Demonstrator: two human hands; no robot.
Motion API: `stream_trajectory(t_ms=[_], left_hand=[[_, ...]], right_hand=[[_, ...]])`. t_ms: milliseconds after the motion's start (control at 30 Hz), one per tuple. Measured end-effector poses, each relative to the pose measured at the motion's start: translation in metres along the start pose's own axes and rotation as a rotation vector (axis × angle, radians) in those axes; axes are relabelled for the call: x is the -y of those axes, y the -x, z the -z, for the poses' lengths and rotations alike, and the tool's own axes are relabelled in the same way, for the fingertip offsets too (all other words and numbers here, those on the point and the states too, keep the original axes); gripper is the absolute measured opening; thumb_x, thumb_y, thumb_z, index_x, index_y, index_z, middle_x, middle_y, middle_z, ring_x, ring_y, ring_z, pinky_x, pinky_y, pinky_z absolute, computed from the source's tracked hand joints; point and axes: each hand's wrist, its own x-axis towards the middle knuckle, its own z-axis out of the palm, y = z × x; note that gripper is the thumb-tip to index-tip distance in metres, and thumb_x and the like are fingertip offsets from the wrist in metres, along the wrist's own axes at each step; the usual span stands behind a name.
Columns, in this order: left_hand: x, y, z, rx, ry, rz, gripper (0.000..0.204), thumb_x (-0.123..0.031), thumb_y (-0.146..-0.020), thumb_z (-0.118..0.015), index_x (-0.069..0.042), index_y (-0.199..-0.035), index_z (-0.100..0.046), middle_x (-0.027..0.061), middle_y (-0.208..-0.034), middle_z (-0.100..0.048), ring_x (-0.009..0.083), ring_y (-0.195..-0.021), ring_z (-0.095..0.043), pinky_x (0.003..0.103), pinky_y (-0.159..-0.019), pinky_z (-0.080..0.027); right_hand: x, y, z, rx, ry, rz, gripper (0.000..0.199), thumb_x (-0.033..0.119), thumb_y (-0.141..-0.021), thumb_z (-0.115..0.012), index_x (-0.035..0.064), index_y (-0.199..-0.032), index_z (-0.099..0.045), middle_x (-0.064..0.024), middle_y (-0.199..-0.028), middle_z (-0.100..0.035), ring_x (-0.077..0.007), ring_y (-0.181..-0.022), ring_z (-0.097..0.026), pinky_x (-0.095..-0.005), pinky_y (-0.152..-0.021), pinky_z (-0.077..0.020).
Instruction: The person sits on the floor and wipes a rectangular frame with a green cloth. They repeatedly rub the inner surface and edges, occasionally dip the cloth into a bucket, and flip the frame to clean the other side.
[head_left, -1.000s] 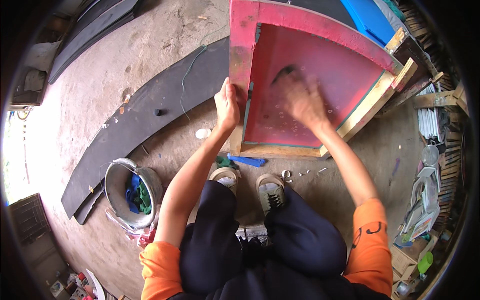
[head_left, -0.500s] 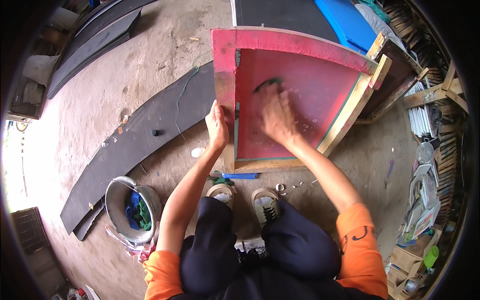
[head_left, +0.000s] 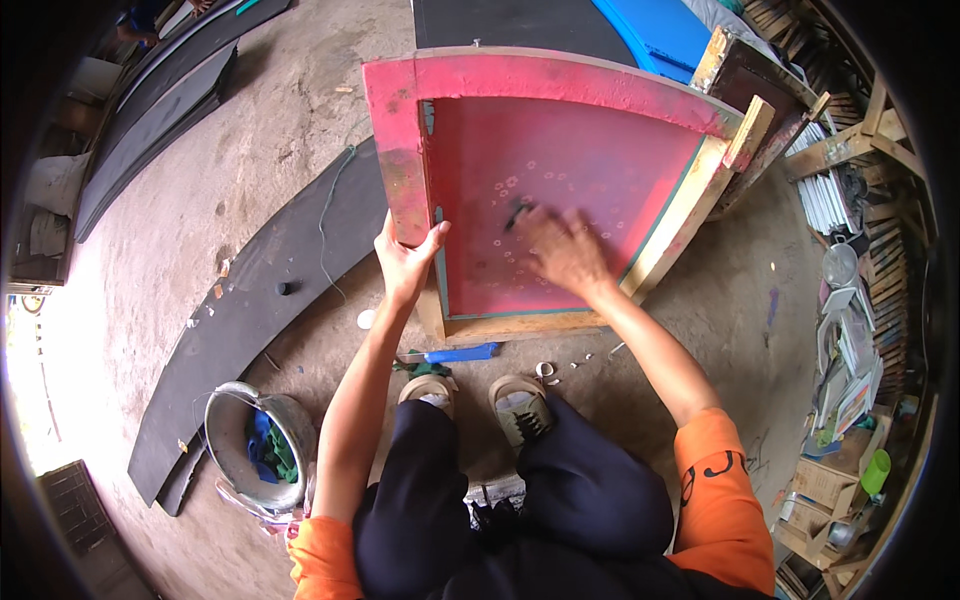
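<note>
A red-stained screen frame [head_left: 560, 180] of wood stands tilted on the concrete floor [head_left: 250, 150], its lower edge resting on the ground just ahead of the person's two shoes [head_left: 480, 400]. The left hand [head_left: 408, 262] grips the frame's left rail near its lower corner, fingers wrapped behind the wood and thumb lying over the front face. The right hand [head_left: 562, 250] lies on the pink mesh inside the frame, below the centre, fingers bent down onto a small dark object [head_left: 518, 213]; what that object is cannot be told, as the hand is blurred. Small pale ring marks dot the mesh around the hand. A blue tool [head_left: 462, 353] lies on the floor just under the frame's lower left corner. A long black curved sheet [head_left: 250, 320] lies on the floor to the left of the frame. A metal bucket [head_left: 250, 445] holding blue and green cloth stands near that sheet's lower end, beside the person's left arm. Wooden racks [head_left: 850, 330] with stacked items line the floor's right edge.
</note>
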Motion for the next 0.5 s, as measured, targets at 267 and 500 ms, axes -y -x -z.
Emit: stream_trajectory(t_ms=[267, 500], left_hand=[[0.003, -0.002, 0.005, 0.045, -0.077, -0.038, 0.032, -0.015, -0.075, -0.066, 0.002, -0.099, -0.053, 0.0039, -0.086, -0.060, 0.0100, -0.075, -0.055, 0.025, -0.068, -0.046], [0.006, 0.001, 0.006, 0.062, -0.060, -0.017, 0.033, -0.016, -0.075, -0.067, 0.001, -0.100, -0.052, 0.0040, -0.086, -0.059, 0.0098, -0.074, -0.055, 0.025, -0.068, -0.046]], right_hand=[[-0.024, -0.005, 0.014, -0.029, -0.057, 0.036, 0.074, 0.052, -0.086, -0.040, 0.0040, -0.139, -0.022, -0.0125, -0.147, -0.015, -0.0288, -0.136, -0.012, -0.0496, -0.108, -0.0105], [-0.027, -0.004, 0.022, 0.065, 0.195, 0.268, 0.071, 0.056, -0.086, -0.036, 0.0145, -0.141, -0.020, -0.0001, -0.148, -0.016, -0.0167, -0.136, -0.014, -0.0473, -0.109, -0.0092]])
